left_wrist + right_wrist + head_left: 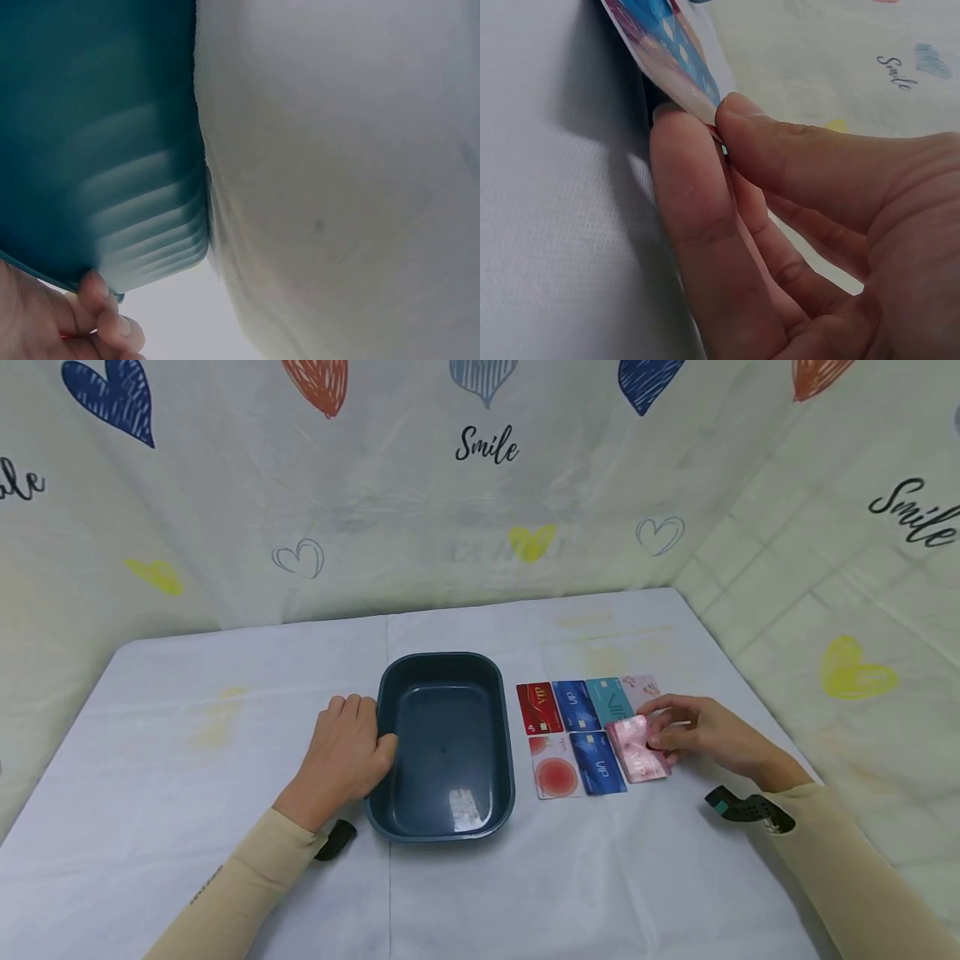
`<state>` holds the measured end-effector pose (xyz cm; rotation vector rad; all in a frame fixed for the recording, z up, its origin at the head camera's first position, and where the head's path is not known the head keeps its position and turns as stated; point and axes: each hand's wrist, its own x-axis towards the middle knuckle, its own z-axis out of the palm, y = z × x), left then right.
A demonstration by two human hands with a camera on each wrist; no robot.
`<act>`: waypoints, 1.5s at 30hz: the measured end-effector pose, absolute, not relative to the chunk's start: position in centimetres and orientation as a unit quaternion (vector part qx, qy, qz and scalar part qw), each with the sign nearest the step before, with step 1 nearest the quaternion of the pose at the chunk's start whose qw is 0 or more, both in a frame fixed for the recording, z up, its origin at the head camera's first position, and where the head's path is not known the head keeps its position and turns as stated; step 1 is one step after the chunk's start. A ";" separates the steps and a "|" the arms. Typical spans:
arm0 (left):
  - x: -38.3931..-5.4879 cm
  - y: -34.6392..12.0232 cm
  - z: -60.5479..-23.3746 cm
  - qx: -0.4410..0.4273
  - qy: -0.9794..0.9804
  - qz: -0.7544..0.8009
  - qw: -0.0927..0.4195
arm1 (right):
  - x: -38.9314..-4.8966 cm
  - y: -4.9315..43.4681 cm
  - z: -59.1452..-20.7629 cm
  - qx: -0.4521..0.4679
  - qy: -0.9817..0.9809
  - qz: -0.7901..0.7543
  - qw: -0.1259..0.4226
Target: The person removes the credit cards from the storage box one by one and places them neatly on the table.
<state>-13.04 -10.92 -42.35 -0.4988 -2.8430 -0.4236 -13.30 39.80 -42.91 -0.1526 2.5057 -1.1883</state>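
A dark blue-green plastic tub stands on the white-covered table. My left hand grips its left rim, the thumb over the edge; curled fingers show just under the rim in the left wrist view. To the right of the tub, my right hand pinches a shiny pink card between thumb and fingers. In the right wrist view the pinched card is tilted, its edge between the fingertips. Around it lie a red VIP card, a blue card and a teal card.
Other cards lie in the same two rows: another blue card, a white card with a red circle and a pale pink card, partly behind the right hand. A printed cloth with hearts hangs behind the table.
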 end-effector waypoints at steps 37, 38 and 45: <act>-13.4 -9.2 -43.4 -0.170 -0.971 -0.136 0.099 | -13.2 40.8 -42.1 -0.031 0.916 -0.343 0.205; -13.4 -9.1 -43.4 -0.170 -0.971 -0.134 0.099 | -13.2 40.9 -42.0 -0.032 0.917 -0.342 0.202; -12.9 -8.9 -43.7 -0.166 -0.975 -0.117 0.088 | -13.1 41.2 -42.3 -0.045 0.923 -0.336 0.180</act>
